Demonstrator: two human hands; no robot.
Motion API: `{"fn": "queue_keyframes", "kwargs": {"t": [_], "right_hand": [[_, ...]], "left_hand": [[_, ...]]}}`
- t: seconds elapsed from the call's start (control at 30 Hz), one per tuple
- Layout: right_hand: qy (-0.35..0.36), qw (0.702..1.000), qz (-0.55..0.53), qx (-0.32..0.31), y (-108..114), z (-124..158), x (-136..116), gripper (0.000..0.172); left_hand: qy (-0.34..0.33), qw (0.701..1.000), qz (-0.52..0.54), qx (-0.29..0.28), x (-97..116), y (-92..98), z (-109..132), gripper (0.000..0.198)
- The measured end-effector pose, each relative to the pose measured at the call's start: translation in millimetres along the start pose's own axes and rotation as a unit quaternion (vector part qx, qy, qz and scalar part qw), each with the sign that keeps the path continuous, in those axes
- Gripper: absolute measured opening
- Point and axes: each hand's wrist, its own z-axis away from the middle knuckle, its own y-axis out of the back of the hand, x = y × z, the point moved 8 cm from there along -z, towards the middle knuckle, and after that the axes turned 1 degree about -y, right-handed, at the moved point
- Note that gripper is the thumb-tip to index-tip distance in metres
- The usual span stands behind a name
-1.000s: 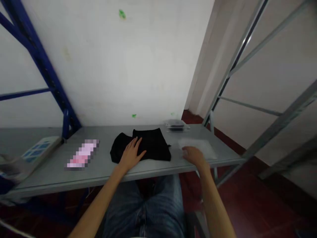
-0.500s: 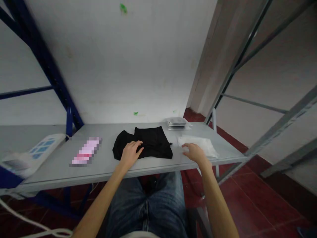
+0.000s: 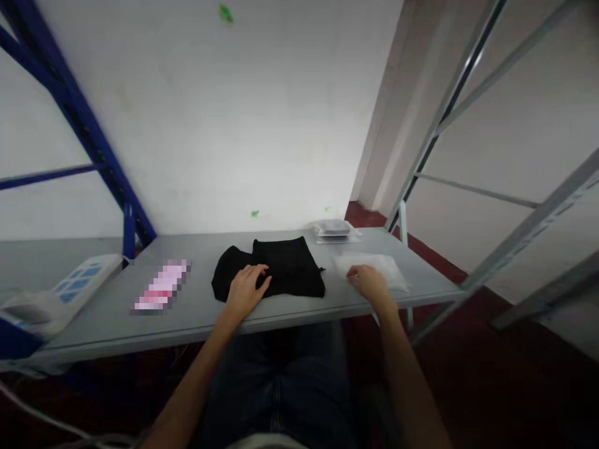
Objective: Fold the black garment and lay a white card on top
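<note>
A folded black garment (image 3: 285, 265) lies in the middle of the grey metal shelf table (image 3: 196, 312). My left hand (image 3: 246, 288) rests flat on the garment's left front part, fingers spread. My right hand (image 3: 369, 284) lies on the near edge of a clear plastic bag (image 3: 384, 269) to the right of the garment, with its fingers curled down onto the bag. Whether the fingers pinch the plastic is not visible.
A small stack of packed bags (image 3: 334, 229) sits at the back right near the wall. A blurred pink item (image 3: 161, 287) lies left of the garment. A white and blue power strip (image 3: 77, 280) is at far left. Blue (image 3: 84, 131) and grey (image 3: 449, 106) rack posts flank the table.
My right hand has slid forward onto the plastic bag's near edge. My left hand stays on the black garment, its fingers slightly more bent.
</note>
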Motion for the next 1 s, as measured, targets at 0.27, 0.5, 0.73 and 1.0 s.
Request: {"fn": "queue_keyframes", "kwargs": {"t": [0.27, 0.5, 0.73, 1.0], "right_hand": [[-0.048, 0.993, -0.05, 0.093, 28, 5, 4, 0.023], [0.102, 0.948, -0.169, 0.251, 56, 34, -87, 0.026], [0.283, 0.928, -0.173, 0.171, 6, 69, -195, 0.023], [0.199, 0.951, -0.167, 0.167, 14, 27, -117, 0.029]], "left_hand": [[-0.005, 1.0, -0.003, 0.016, 4, 5.9, 0, 0.018], [-0.046, 0.998, 0.027, 0.037, 17, 13.1, 5, 0.046], [-0.104, 0.995, 0.005, 0.001, 27, 9.3, 11, 0.028], [0.082, 0.991, 0.025, 0.107, -8, 30.7, 12, 0.028]]}}
